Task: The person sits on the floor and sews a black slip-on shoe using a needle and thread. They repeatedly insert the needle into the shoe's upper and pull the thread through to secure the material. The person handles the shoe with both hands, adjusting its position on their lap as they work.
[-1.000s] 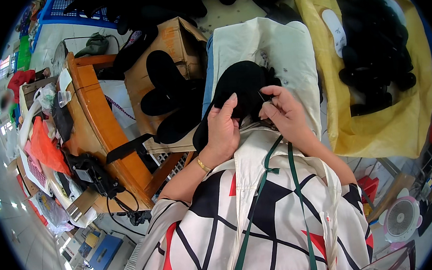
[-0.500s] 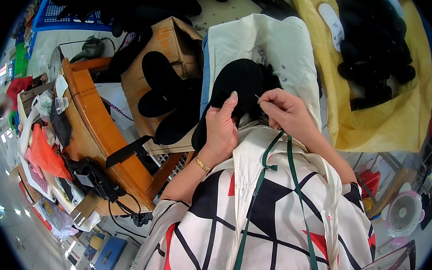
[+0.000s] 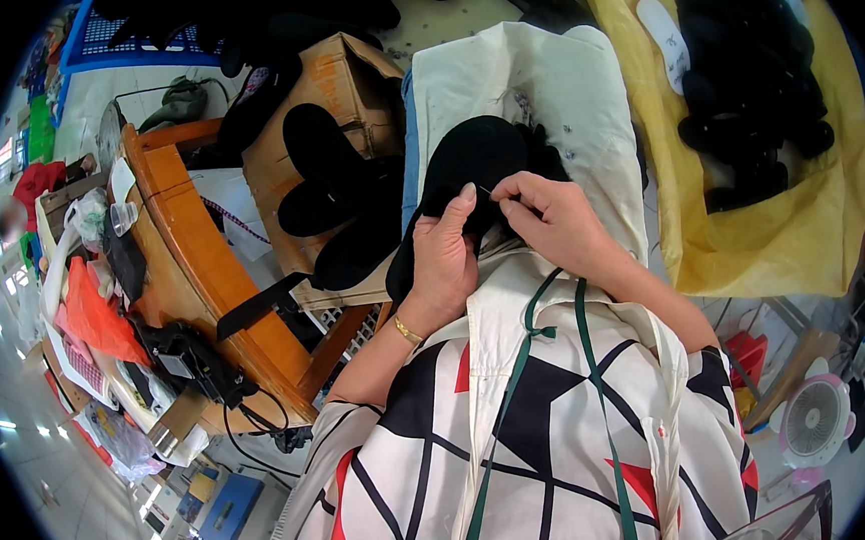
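Note:
My left hand (image 3: 443, 254) is closed round the edge of a black slipper (image 3: 477, 156), its thumb lying on top. The slipper's rounded end points away from me, over a pale cloth (image 3: 580, 79) across my lap. In a pinch between thumb and forefinger, my right hand (image 3: 549, 220) holds a thin needle (image 3: 484, 190), its tip at the slipper beside my left thumb. Any thread is too fine to make out. Dark material behind the right fingers is partly hidden.
Several black slippers (image 3: 319, 147) lie against a cardboard box (image 3: 339, 81) on the left, next to a wooden frame (image 3: 201, 256). On the right a yellow bag (image 3: 753, 263) holds dark pieces and a white insole (image 3: 665, 43). A fan (image 3: 814, 419) stands lower right.
My right hand has moved left, bringing the needle from beyond the slipper's right edge to close beside my left thumb. The left hand keeps its hold.

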Available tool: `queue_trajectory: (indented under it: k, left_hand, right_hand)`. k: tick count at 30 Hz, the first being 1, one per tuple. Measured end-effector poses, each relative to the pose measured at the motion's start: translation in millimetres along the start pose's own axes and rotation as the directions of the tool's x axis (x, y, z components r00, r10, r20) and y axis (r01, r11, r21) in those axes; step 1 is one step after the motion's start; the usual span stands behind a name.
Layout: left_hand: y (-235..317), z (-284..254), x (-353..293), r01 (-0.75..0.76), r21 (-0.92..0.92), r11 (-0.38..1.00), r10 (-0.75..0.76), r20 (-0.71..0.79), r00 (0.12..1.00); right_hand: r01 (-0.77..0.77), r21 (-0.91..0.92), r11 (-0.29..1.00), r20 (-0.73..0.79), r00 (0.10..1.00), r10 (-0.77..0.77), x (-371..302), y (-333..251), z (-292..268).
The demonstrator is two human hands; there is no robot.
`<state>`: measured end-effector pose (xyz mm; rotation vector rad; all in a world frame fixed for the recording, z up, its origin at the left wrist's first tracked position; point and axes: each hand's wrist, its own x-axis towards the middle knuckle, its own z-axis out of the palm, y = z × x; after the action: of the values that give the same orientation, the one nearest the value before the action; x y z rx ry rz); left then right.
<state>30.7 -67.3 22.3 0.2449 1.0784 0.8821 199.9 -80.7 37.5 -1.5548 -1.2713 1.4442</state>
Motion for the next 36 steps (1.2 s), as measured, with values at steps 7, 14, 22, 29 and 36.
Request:
queue_trajectory:
  k: [7,14,22,29,36]
  left_hand:
    - [1,2,-1,0.011,-0.008,1.0,-0.011,-0.004,1.0]
    - [-9,2,-2,-0.098,0.056,0.994,0.095,0.055,0.994]
    - [-1,-2,-4,-0.134,0.308,0.942,0.108,0.098,0.989]
    - [-5,-3,2,-0.016,0.136,0.991,0.024,-0.053,0.998]
    - [1,8,1,0.051,0.017,0.999,-0.049,-0.116,0.992]
  right_hand:
    - [0.008,0.009,1.0,0.001,1.0,-0.008,1,3,-1]
    - [-0.13,0.06,0.99,0.097,0.988,0.124,7,-4,-8]
    - [-0.103,0.099,0.99,0.086,0.992,0.095,2,9,-4]
    - [-0.028,0.1,0.995,0.068,0.997,0.022,2,15,-3]
    - [0.031,0.096,0.995,0.031,0.999,-0.034,3,20,2]
